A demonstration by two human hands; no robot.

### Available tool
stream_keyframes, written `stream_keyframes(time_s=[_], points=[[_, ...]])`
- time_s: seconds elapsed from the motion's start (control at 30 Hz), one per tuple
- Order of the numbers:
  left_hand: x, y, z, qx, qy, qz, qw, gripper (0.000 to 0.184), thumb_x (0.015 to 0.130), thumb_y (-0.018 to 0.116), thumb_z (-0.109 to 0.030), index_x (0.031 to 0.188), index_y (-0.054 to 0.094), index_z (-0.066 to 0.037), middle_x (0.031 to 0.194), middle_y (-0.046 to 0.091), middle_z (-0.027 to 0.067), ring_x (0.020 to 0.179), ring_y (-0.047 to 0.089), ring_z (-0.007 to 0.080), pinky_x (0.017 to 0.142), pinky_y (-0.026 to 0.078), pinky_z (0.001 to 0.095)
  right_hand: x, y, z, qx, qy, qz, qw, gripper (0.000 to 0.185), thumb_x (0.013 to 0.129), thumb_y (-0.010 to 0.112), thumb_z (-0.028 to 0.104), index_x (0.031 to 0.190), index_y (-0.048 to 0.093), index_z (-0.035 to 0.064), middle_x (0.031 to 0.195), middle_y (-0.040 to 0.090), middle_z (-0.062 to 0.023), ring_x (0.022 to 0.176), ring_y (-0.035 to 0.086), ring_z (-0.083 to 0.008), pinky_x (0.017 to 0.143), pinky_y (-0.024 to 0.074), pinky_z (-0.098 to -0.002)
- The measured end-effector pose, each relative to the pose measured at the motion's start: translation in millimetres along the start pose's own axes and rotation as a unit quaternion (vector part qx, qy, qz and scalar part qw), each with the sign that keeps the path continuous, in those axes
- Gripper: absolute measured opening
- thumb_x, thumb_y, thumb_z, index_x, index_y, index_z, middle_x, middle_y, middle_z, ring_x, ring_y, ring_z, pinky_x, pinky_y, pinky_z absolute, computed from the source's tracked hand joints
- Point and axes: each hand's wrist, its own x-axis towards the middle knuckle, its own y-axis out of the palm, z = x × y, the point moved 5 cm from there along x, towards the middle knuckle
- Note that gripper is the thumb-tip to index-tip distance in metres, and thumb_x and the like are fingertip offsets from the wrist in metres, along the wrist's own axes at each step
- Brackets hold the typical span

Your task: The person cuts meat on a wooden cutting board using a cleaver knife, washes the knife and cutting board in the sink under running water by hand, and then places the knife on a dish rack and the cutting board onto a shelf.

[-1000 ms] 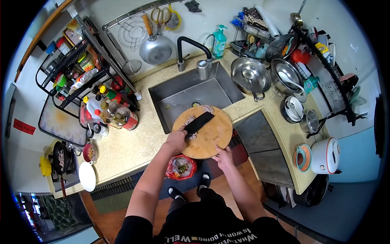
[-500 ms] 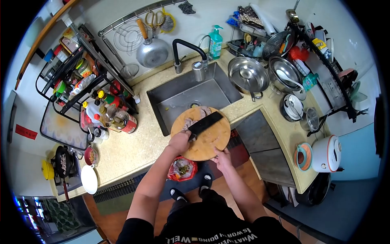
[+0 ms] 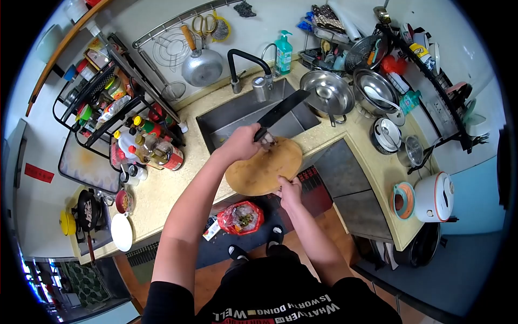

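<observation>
Holding mixed scraps [image 3: 246,218], a red bag-lined bin [image 3: 259,217]'s at 7 o'clock of our round wooden board [image 3: 263,175]; black frying pan [image 3: 87,199] w/ pale pieces [image 3: 88,210], approx 8:30; shiny steel pan [image 3: 344,98] w/ steel ladle [image 3: 325,93], btw 1 & 2. We've a black-bladed knife [image 3: 281,112] gripped in L hand [image 3: 244,143], at its 2 o'clock; R hand [image 3: 290,192] clutches the board, at its 10–11.

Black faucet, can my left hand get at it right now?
Probably not freely: your left hand is gripping the cleaver, which would likely need setting down first. Otherwise, nothing visible seems to block its way over the sink to the black faucet.
</observation>
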Motion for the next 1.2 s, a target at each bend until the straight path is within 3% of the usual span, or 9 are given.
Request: stream_keyframes(time_s=[0.23, 0.5, 0.7, 0.83, 0.9, 0.97, 1.03, 1.13, 1.2], points=[[7.3, -7.4, -12.7, 0.016, 0.015, -0.022, 1.000, 0.026, 0.077, 0.068, -0.008, 0.099, 0.062, 0.003, 0.091, 0.065, 0.0276, 0.089, 0.063, 0.0454, 0.078, 0.051, 0.0453, -9.7, 14.0, 10.0, 0.009, 0.003, -0.015, 1.000, 0.032, 0.088, 0.070, 0.004, 0.114, 0.054, 0.0120, 0.111, 0.063, -0.0062, 0.089, 0.067, -0.0244, 0.068, 0.0590, -0.0481], [-1.4, -10.3, -15.4, 0.025, -0.001, -0.024, 0.999, 0.025, 0.077, 0.070, -0.010, 0.099, 0.063, 0.002, 0.093, 0.067, 0.0266, 0.087, 0.066, 0.0411, 0.077, 0.051, 0.0426, -0.4, 0.6, -1.3, -0.003, 0.022, -0.015, 1.000, 0.036, 0.089, 0.070, 0.004, 0.121, 0.054, 0.0117, 0.122, 0.061, -0.0084, 0.108, 0.064, -0.0289, 0.080, 0.0572, -0.0538], [-55.3, 11.8, -21.5, -0.235, -0.004, -0.049, 0.971, 0.018, 0.084, 0.063, -0.001, 0.102, 0.066, 0.001, 0.090, 0.071, 0.0111, 0.086, 0.067, 0.0131, 0.075, 0.053, 0.0294, 4.5, -52.1, -43.1, 0.002, 0.083, 0.041, 0.996, 0.047, 0.093, 0.067, 0.002, 0.136, 0.051, 0.0149, 0.132, 0.059, -0.0087, 0.116, 0.062, -0.0299, 0.086, 0.0572, -0.0537], [-115.7, 7.3, -37.2, -0.211, -0.058, -0.072, 0.973, 0.018, 0.084, 0.063, -0.001, 0.101, 0.065, 0.002, 0.080, 0.066, 0.0103, 0.074, 0.059, 0.0139, 0.068, 0.050, 0.0315, -1.0, -57.6, -78.5, 0.017, 0.079, 0.060, 0.995, 0.041, 0.095, 0.064, 0.002, 0.132, 0.055, 0.0164, 0.129, 0.060, -0.0078, 0.114, 0.064, -0.0288, 0.085, 0.0591, -0.0519], [-142.6, 2.6, -34.1, -0.210, -0.101, -0.079, 0.969, 0.023, 0.081, 0.062, 0.000, 0.103, 0.067, 0.000, 0.087, 0.072, 0.0166, 0.084, 0.071, 0.0272, 0.078, 0.054, 0.0344, -4.4, -49.5, -87.6, 0.024, 0.068, 0.087, 0.994, 0.039, 0.094, 0.064, 0.002, 0.129, 0.056, 0.0161, 0.126, 0.062, -0.0073, 0.112, 0.065, -0.0277, 0.084, 0.0603, -0.0508], [-171.9, 2.8, -18.1, -0.201, -0.123, -0.084, 0.968, 0.018, 0.085, 0.063, -0.002, 0.102, 0.063, 0.003, 0.080, 0.065, 0.0112, 0.076, 0.060, 0.0155, 0.072, 0.050, 0.0310, -13.6, -41.0, -102.3, 0.023, 0.072, 0.097, 0.992, 0.037, 0.094, 0.064, 0.001, 0.127, 0.058, 0.0155, 0.124, 0.063, -0.0070, 0.111, 0.065, -0.0264, 0.083, 0.0608, -0.0484], [-201.2, -6.8, -6.1, -0.237, -0.123, -0.094, 0.959, 0.018, 0.085, 0.062, -0.001, 0.102, 0.064, 0.003, 0.082, 0.066, 0.0122, 0.076, 0.061, 0.0164, 0.072, 0.050, 0.0314, -25.8, -26.6, -120.4, 0.007, 0.065, 0.111, 0.992, 0.037, 0.094, 0.064, 0.000, 0.127, 0.058, 0.0154, 0.124, 0.064, -0.0065, 0.110, 0.066, -0.0262, 0.084, 0.0604, -0.0469], [-246.0, -25.6, 19.5, -0.267, -0.117, -0.111, 0.950, 0.020, 0.082, 0.063, -0.003, 0.102, 0.067, 0.000, 0.088, 0.070, 0.0213, 0.086, 0.070, 0.0335, 0.077, 0.053, 0.0401, -51.8, 1.0, -151.1, -0.042, 0.061, 0.131, 0.989, 0.038, 0.094, 0.064, 0.000, 0.128, 0.058, 0.0148, 0.124, 0.064, -0.0064, 0.109, 0.066, -0.0258, 0.084, 0.0601, -0.0457], [-277.6, -40.4, 44.9, -0.213, -0.113, -0.101, 0.965, 0.020, 0.084, 0.062, -0.002, 0.103, 0.066, 0.002, 0.086, 0.069, 0.0167, 0.079, 0.066, 0.0248, 0.074, 0.052, 0.0352, -72.6, 23.4, -179.8, -0.034, 0.069, 0.145, 0.986, 0.038, 0.094, 0.064, 0.000, 0.128, 0.058, 0.0144, 0.124, 0.064, -0.0066, 0.109, 0.066, -0.0258, 0.084, 0.0601, -0.0455]])
